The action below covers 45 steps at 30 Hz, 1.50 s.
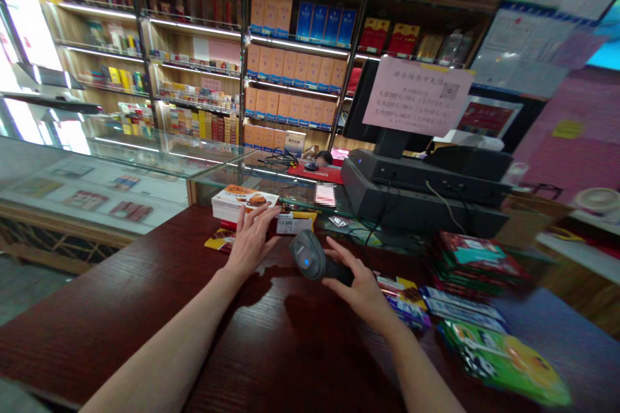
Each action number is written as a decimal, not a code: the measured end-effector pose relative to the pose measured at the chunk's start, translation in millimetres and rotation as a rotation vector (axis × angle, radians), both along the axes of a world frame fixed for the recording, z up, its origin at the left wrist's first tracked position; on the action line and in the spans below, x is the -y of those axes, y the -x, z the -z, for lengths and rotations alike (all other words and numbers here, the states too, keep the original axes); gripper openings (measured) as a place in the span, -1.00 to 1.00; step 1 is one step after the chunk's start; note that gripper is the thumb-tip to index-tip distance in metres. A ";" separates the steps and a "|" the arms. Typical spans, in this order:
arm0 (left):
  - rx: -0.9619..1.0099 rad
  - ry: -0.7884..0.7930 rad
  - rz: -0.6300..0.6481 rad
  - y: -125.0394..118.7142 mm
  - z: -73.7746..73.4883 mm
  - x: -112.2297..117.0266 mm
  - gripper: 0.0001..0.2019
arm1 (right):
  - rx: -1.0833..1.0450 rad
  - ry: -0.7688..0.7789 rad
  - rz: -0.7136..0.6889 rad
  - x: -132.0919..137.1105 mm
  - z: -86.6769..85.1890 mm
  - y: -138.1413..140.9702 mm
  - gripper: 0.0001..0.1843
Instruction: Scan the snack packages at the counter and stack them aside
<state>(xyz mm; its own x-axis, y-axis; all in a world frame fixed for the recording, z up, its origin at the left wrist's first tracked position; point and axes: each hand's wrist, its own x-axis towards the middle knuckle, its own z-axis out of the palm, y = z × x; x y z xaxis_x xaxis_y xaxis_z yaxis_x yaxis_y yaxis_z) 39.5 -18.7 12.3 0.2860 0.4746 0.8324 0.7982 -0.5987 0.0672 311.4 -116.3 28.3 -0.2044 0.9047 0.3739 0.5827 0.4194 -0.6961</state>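
Observation:
My right hand (pixel 361 284) has a dark grey barcode scanner (pixel 309 255) by its handle, thumb on one side and fingers on the other. A blue light shows on the scanner's head, which points left and away from me. My left hand (pixel 252 240) is stretched out with its fingers apart, at the front of a white printed box (pixel 227 208). Right beside its fingertips is a yellow packet (pixel 306 219) with a white barcode label. Another yellow and dark packet (pixel 220 240) lies partly under the left hand. Whether the left fingers touch the box or packet is hard to tell.
On the dark wooden counter (pixel 121 296), to the right, lie green panda packets (pixel 504 361), blue-white slim packs (pixel 462 308), and a stack of red-green packets (pixel 477 261). A monitor with a pink notice (pixel 416 96) stands behind. Glass cases and stocked shelves (pixel 295 80) are beyond.

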 end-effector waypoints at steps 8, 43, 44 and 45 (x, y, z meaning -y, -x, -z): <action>-0.012 -0.025 -0.008 2.1 3.1 -4.2 -0.36 | -0.002 0.017 0.003 0.1 0.1 0.3 -0.21; -0.025 0.000 0.022 -0.9 -2.7 2.6 -0.38 | 0.022 0.370 -0.353 13.1 -17.9 8.9 -0.40; -0.028 0.001 0.031 -1.4 -3.2 3.1 -0.38 | 0.008 0.367 -0.353 12.7 -17.6 8.9 -0.43; -0.030 0.002 0.040 -1.9 -3.6 3.5 -0.39 | -0.007 0.356 -0.340 12.1 -17.1 9.1 -0.45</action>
